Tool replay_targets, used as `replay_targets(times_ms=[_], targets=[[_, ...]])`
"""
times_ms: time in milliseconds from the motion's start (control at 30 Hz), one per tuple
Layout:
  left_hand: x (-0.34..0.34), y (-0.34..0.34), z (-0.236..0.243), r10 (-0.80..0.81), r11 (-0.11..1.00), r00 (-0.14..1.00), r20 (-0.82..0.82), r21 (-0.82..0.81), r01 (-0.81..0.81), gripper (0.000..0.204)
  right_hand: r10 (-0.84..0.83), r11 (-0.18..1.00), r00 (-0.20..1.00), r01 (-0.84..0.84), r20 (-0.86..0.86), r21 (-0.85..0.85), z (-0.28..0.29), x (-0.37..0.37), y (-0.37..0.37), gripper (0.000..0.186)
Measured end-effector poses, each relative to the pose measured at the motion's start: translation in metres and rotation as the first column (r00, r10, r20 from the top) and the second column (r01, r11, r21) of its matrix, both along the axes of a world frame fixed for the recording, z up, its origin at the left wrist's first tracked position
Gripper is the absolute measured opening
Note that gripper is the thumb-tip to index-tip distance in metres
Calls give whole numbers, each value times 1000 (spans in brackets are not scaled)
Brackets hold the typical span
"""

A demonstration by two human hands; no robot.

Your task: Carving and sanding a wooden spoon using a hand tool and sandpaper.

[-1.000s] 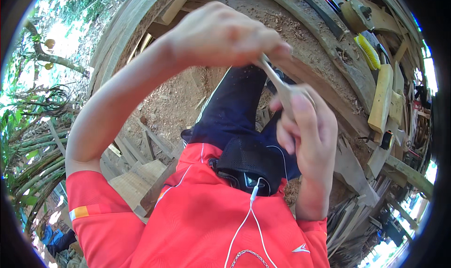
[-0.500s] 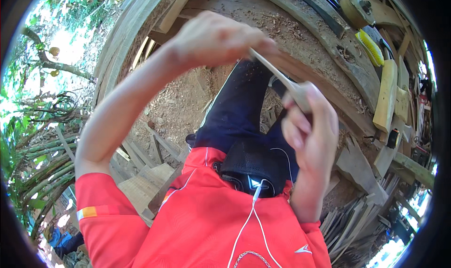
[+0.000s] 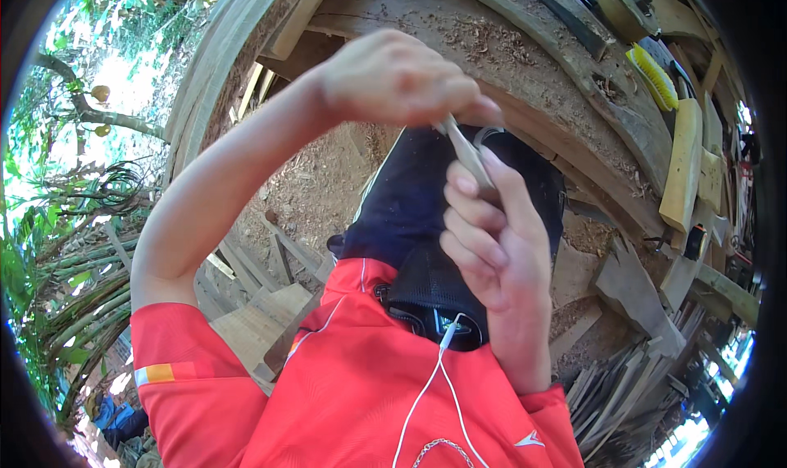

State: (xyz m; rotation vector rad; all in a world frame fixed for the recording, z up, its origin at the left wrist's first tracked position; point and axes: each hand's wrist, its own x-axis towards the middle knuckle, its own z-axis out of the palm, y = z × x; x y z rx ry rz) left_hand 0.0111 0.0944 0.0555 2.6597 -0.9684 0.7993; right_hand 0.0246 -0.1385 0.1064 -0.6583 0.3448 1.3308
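My right hand (image 3: pixel 496 243) grips a slim, pale piece that looks wooden (image 3: pixel 466 152), held on a slant with its upper end under my left hand (image 3: pixel 410 87). My left hand's fingers are curled and slightly blurred; whatever is inside them is hidden. Both hands are above my dark trousers (image 3: pixel 393 189). A black mesh pouch (image 3: pixel 426 296) with a white earphone cable (image 3: pixel 447 345) coming out rests at my waist, against my red shirt (image 3: pixel 352 394).
A curved timber structure with wood shavings (image 3: pixel 525 66) arches ahead. At right lie a yellow brush (image 3: pixel 652 76), a dark blade-like tool (image 3: pixel 566 21), wood blocks (image 3: pixel 680 161) and heaped offcuts (image 3: pixel 615 386). Loose boards (image 3: pixel 254 329) lie at lower left, beside branches and foliage (image 3: pixel 65 279).
My right hand has moved left toward my middle, still gripping the piece, which now stands steeper. My left hand has shifted slightly down since half a second ago. My legs appear closer together.
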Motion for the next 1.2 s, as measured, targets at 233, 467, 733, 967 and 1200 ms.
replay_targets(times_ms=[233, 467, 733, 967, 1200], targets=[[-2, 12, 4, 29, 1000, 993, -112, 13, -28, 21, 180, 982, 899, -190, 400, -16, 4, 10, -16, 37], [-16, 21, 3, 251, 959, 912, -324, 213, -189, 29, 304, 947, 133, 62, 943, -314, 2, 2, -22, 18], [-22, 5, -10, 197, 978, 935, -293, -1, -207, 28, 241, 970, -623, 182, 745, -162, -15, 13, -11, 13], [-17, -22, -11, 126, 981, 922, -366, -92, -171, 14, 201, 976, -739, 93, 643, -198, -15, 37, -8, 17], [-25, 30, 15, 456, 872, 861, -227, -78, -483, 16, 271, 949, -752, 312, 601, -37, 4, 43, -93, 31]])
